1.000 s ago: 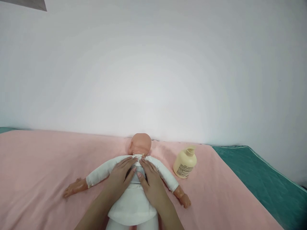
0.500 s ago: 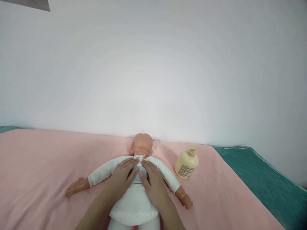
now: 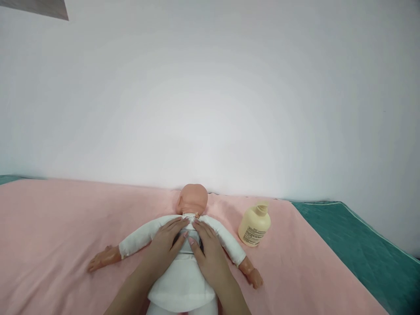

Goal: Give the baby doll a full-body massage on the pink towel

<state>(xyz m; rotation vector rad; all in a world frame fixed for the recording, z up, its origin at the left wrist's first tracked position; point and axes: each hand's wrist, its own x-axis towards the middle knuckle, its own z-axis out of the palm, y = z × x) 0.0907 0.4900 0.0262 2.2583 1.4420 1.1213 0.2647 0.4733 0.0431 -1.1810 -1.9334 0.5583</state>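
White cloth covers the body of the doll (image 3: pixel 182 282), which we find lying beneath both hands, its moulded head (image 3: pixel 193 199) just beyond the fingertips. No face shows, so we judge it to be face down.

We record the left hand (image 3: pixel 168 239) flat on the left of the upper back, fingers close together and thumb held out toward the middle. The right hand (image 3: pixel 209 248) mirrors it on the other side. The thumb tips nearly meet over a grey panel (image 3: pixel 187 248) set in the cloth between the hands. Neither hand pinches anything; how hard they press we cannot tell.

Against the views of a second and half a second ago, we note hardly any change: both hands keep their place on the back, and the whole scene shifts slightly together, which we attribute to the head camera. We take this to mean that the contact is steady, with the doll undisturbed.

To the right of the right hand, well apart from it, we see a yellow pump bottle (image 3: pixel 254 226), untouched. Pink sheet (image 3: pixel 65 214) spreads under and around the hands; green quilted cover (image 3: pixel 354 245) shows farther right.
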